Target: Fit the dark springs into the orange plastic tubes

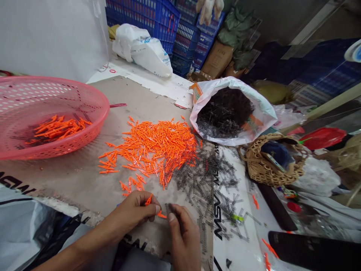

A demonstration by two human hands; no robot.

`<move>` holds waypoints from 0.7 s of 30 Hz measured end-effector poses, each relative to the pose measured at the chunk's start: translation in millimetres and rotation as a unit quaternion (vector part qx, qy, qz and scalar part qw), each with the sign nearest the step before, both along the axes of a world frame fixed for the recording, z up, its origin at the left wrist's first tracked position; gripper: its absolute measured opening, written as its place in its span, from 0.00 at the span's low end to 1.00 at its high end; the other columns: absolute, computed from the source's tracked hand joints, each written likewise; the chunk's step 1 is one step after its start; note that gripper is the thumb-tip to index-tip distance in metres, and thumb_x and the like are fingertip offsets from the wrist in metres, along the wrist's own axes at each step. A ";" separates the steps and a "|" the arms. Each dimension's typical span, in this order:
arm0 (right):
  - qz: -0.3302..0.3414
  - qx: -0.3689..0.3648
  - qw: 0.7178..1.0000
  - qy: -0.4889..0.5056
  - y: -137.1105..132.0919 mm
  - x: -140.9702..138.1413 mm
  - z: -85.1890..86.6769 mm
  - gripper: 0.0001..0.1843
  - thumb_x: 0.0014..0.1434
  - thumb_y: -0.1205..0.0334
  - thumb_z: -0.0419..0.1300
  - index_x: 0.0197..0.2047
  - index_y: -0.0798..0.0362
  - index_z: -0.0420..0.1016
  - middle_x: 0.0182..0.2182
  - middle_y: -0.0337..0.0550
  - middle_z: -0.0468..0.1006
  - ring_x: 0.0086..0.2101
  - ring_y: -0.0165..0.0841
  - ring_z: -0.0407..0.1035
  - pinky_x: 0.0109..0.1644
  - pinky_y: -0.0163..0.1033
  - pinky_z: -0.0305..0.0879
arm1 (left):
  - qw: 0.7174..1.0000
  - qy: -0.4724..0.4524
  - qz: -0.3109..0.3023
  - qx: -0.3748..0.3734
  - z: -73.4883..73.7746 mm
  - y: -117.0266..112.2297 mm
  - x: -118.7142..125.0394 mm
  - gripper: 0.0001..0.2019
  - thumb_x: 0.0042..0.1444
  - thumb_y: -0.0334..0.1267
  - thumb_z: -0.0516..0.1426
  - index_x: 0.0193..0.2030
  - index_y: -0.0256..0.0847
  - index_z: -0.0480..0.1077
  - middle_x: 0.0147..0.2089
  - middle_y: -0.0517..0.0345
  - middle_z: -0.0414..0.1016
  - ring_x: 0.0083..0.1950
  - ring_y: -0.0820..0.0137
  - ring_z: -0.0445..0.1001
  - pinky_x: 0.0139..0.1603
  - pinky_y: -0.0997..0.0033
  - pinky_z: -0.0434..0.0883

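Observation:
My left hand (138, 209), at the front edge of the table, is closed in a pinch on a small orange plastic piece (161, 215). Close to its right, my right hand (184, 233) pinches a small dark spring (168, 207) between thumb and fingers. The two hands nearly meet; whether spring and piece touch cannot be told. Beyond them spreads a large heap of the same orange pieces (158, 145), with a few strays nearer my left hand. Loose dark springs (201, 180) lie scattered to the right, overlapping the heap's edge.
A pink perforated basket (97, 122) at left contains more orange pieces. An open white sack (263, 113) of dark springs lies at the back right, beside a woven bag (254, 169) with a phone in it. Blue crates (138, 17) are stacked behind the table.

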State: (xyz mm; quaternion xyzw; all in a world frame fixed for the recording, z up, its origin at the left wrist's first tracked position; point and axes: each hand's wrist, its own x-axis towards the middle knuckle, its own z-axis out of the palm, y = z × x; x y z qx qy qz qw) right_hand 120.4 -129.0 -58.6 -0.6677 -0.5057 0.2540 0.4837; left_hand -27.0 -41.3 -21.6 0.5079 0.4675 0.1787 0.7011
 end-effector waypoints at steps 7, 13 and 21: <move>-0.059 -0.061 0.988 0.131 -5.1 -27.9 0.3 0.13 0.59 0.53 0.57 0.37 0.52 0.79 0.27 0.40 0.79 0.27 0.32 0.71 0.29 0.33 0.66 | 0.998 -0.025 0.046 -0.021 2.4 -4.0 -0.4 0.16 0.44 0.50 0.61 0.23 0.38 0.70 0.15 0.71 0.56 0.19 0.78 0.48 0.20 0.75 0.45; -0.069 -0.051 0.986 0.141 -2.0 -27.9 0.0 0.13 0.58 0.53 0.58 0.37 0.52 0.79 0.32 0.42 0.81 0.32 0.34 0.74 0.37 0.34 0.68 | 0.984 -0.110 0.085 -0.110 -8.3 -8.1 -1.5 0.15 0.41 0.45 0.66 0.32 0.37 0.74 0.21 0.66 0.68 0.19 0.79 0.51 0.20 0.77 0.46; -0.064 -0.017 0.991 0.114 0.0 -20.6 -6.3 0.11 0.60 0.56 0.58 0.39 0.52 0.79 0.36 0.43 0.81 0.37 0.35 0.74 0.43 0.36 0.69 | 0.993 -0.049 0.110 0.016 -21.8 -15.2 4.4 0.13 0.45 0.48 0.62 0.24 0.39 0.71 0.19 0.66 0.64 0.22 0.74 0.58 0.23 0.76 0.56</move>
